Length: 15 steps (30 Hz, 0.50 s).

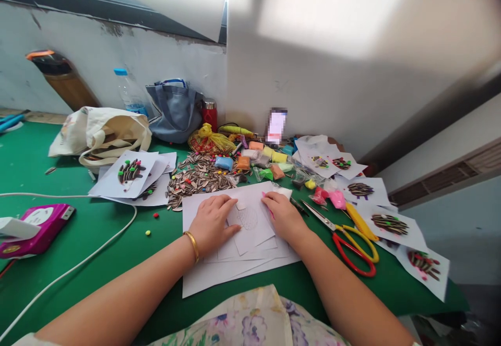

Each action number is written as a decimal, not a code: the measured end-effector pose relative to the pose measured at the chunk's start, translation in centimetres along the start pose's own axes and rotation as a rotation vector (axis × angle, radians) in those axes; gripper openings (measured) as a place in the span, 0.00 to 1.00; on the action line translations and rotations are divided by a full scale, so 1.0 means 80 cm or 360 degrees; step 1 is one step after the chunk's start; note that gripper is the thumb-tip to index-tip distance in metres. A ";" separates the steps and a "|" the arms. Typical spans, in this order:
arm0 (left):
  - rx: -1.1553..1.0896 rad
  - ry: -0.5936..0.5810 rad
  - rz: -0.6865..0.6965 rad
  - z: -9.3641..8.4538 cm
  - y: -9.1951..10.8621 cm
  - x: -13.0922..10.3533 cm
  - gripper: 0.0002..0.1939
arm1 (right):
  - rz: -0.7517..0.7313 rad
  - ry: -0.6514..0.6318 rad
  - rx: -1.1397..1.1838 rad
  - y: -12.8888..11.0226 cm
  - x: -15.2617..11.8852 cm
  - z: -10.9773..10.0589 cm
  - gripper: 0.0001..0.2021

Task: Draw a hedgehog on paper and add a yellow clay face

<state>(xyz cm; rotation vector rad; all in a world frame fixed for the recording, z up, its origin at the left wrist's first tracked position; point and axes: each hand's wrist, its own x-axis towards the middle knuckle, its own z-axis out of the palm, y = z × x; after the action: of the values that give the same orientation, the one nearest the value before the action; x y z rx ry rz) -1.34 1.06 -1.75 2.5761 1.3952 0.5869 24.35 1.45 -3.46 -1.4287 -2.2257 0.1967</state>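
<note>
A white paper sheet [245, 239] with a faint pencil drawing of an oval, patterned shape lies on a stack of larger white sheets [199, 281]. My left hand [213, 223] rests flat across its left side, thumb and index finger spread around the drawing; a gold bangle is on that wrist. On the sheet's right side is my right hand [284, 213], fingers closed together. Thin bits of pink show at its fingertips, too small to name. Just beyond the sheets is a pile of striped sunflower seeds [199, 176].
Scissors [340, 234] with red and yellow handles lie right of my right hand. Finished seed pictures [389, 224] line the right edge; more [131, 174] lie left. Colored clay packets [243, 163], a phone [276, 126], bags [174, 108] and a white cable [97, 250] surround the work.
</note>
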 end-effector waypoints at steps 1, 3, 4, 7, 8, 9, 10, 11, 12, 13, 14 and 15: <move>-0.0004 -0.0007 -0.0013 0.000 0.000 0.000 0.32 | 0.0000 -0.0034 -0.0011 0.001 -0.001 -0.001 0.25; -0.0010 -0.0022 -0.0040 -0.001 0.001 0.000 0.34 | 0.0007 -0.0122 -0.0029 -0.001 -0.003 -0.007 0.30; -0.0011 -0.0029 -0.0054 -0.001 0.002 0.000 0.34 | 0.0014 -0.0180 -0.0040 -0.002 -0.004 -0.011 0.32; -0.0006 -0.0036 -0.0085 -0.001 0.002 0.001 0.35 | 0.0046 -0.0349 -0.0065 -0.009 -0.004 -0.023 0.36; -0.0006 -0.0035 -0.0084 0.000 0.001 0.001 0.35 | 0.0059 -0.0379 -0.0063 -0.012 -0.004 -0.026 0.36; -0.0006 -0.0036 -0.0077 0.001 0.001 0.001 0.35 | 0.0077 -0.0383 -0.0055 -0.013 -0.003 -0.028 0.35; -0.0007 -0.0042 -0.0064 0.002 0.000 0.001 0.36 | 0.0096 -0.0367 -0.0044 -0.015 -0.002 -0.028 0.33; -0.0009 -0.0054 -0.0049 0.003 -0.001 0.001 0.36 | 0.0116 -0.0338 -0.0033 -0.017 -0.001 -0.027 0.30; -0.0010 -0.0069 -0.0035 0.004 -0.001 0.001 0.36 | 0.0135 -0.0307 -0.0027 -0.018 0.000 -0.026 0.27; -0.0011 -0.0086 -0.0022 0.004 -0.002 0.001 0.36 | 0.0147 -0.0284 -0.0027 -0.019 0.000 -0.024 0.24; -0.0013 -0.0102 -0.0012 0.005 -0.002 0.001 0.36 | 0.0155 -0.0274 -0.0035 -0.021 0.001 -0.022 0.23; -0.0018 -0.0115 -0.0006 0.005 -0.002 0.001 0.36 | 0.0159 -0.0278 -0.0049 -0.022 0.001 -0.020 0.23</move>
<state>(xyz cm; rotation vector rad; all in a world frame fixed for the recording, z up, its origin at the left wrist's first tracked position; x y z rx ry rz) -1.27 1.26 -2.17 2.5583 1.3701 0.4945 23.63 0.56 -1.41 -1.5957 -2.3050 0.3341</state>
